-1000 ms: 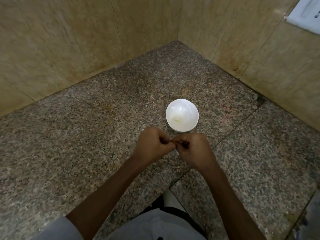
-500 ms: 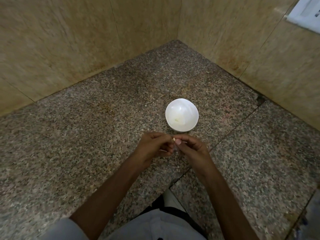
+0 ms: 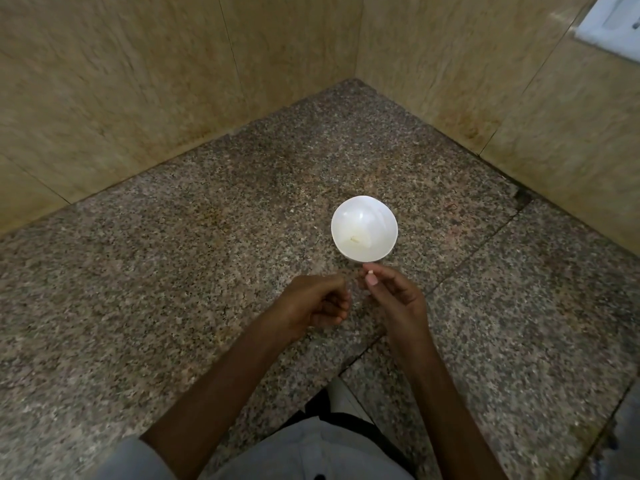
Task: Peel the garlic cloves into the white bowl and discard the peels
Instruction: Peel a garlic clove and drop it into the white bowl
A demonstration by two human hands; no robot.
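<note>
1 head-worn camera is looking forward and down, hovering close above the counter [image 3: 166,271] and facing the wall corner [image 3: 356,53].

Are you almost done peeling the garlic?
Some is done: a pale piece lies in the bowl. Right now the right hand pinches a small clove just by the bowl's near rim. The left hand is curled beside it, and I can't tell if it holds peel. To do: drop the clove in, discard the peels. No more garlic shows on the counter.
</note>
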